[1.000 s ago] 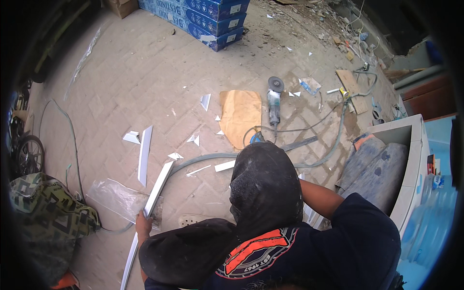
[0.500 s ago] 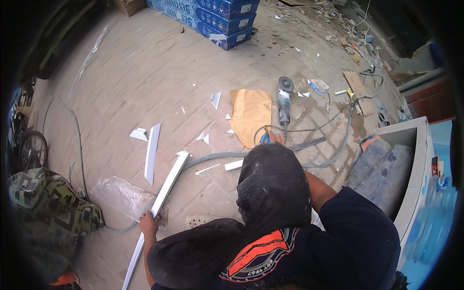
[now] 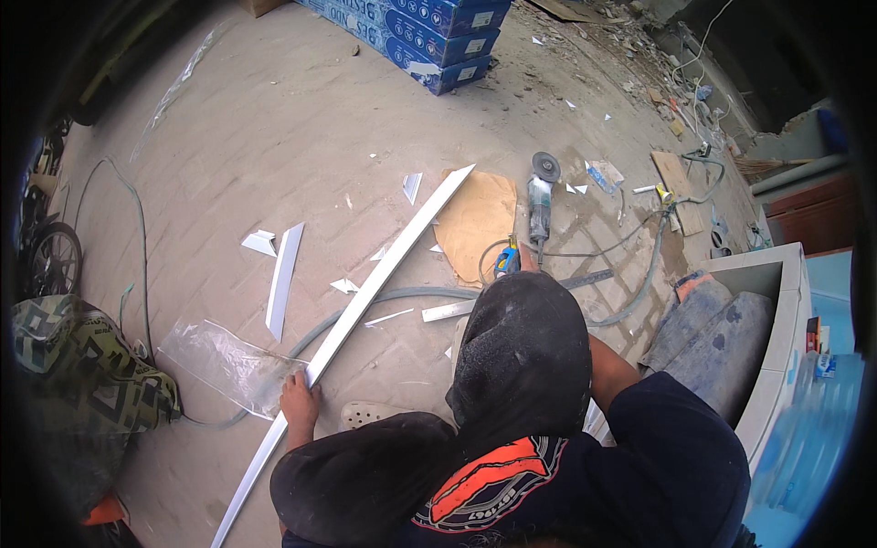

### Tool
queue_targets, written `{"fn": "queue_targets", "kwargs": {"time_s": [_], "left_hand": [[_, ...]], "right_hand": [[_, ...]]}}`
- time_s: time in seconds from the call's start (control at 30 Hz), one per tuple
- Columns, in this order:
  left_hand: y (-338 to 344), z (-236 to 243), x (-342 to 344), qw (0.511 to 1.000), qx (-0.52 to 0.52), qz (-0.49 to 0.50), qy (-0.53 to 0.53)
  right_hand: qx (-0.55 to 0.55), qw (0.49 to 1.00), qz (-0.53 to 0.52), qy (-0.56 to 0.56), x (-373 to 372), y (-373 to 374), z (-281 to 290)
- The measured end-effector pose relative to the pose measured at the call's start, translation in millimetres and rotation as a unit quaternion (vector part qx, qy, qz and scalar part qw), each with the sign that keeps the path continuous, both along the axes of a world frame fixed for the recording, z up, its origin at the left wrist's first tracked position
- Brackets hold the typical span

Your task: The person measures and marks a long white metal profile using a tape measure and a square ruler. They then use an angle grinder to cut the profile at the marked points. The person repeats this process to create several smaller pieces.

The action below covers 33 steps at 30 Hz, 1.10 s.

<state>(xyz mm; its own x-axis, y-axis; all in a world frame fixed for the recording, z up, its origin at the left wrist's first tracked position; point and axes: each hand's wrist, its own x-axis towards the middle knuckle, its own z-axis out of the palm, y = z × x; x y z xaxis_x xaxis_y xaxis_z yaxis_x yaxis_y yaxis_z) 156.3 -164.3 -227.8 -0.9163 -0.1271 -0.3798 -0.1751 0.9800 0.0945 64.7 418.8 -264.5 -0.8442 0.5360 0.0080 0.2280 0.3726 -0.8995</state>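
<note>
In my left hand [image 3: 300, 402] is a long white trim strip [image 3: 384, 265], gripped at about its middle, with the fingers closed round it. The strip slants from the lower left up to a sheet of brown cardboard [image 3: 489, 215], its far end lying over the sheet's upper corner. Past my raised knee, my right hand [image 3: 527, 261] shows only in part. It is closed on a blue and yellow tape measure [image 3: 506, 262]; most of the fingers are hidden by the knee. An angle grinder [image 3: 541, 205] lies just beyond, disc pointing away.
Several white offcuts [image 3: 285, 279] lie on the paved floor. A grey hose [image 3: 402, 294] curves under the strip. A clear plastic sheet [image 3: 219, 361] is beside my left hand. Blue boxes [image 3: 443, 46] stand stacked at the back; a tiled ledge [image 3: 776, 338] is at the right.
The white strip has moved up and to the right, its far end now over the cardboard. My left hand has shifted slightly with it. The tape measure now shows more fully beside my knee.
</note>
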Motion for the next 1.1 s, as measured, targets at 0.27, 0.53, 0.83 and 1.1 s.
{"fn": "queue_targets", "kwargs": {"time_s": [0.27,0.53,0.83,1.1], "left_hand": [[-78.7,-8.9,76.5,0.99,-0.11,0.082,-0.039],[101.4,8.4,-48.7,0.949,0.298,-0.009,0.101],[168.8,66.4,-66.2,0.715,0.652,0.21,-0.139],[142.2,33.5,-36.3,0.782,0.516,0.144,-0.318]], "right_hand": [[-0.219,0.973,-0.026,-0.074,-10.5,-12.4,44.3],[-0.342,0.874,0.266,-0.219,-45.9,-88.2,98.5],[-0.221,0.809,0.481,-0.256,-72.2,-205.7,90.3],[-0.308,0.85,0.348,-0.248,-40.4,-183.3,31.4]]}}
